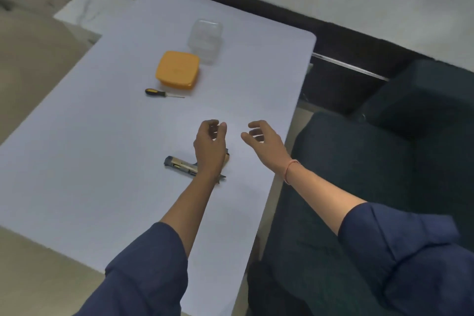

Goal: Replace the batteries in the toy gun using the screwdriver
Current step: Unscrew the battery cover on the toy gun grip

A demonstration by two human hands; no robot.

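Observation:
A gold and black toy gun (179,164) lies flat on the white table (102,161), barrel pointing left. My left hand (210,143) hovers above its grip end, fingers loosely curled, holding nothing; my wrist hides the gun's rear part. My right hand (261,139) floats to the right of it near the table's right edge, fingers relaxed and empty. A small screwdriver (161,93) with a black and yellow handle lies farther back on the table, tip pointing right.
An orange lidded box (177,69) sits just behind the screwdriver, and a clear plastic container (205,41) stands behind that. A dark sofa (372,161) borders the table's right edge. A marble-patterned surface (84,12) lies beyond the far left corner.

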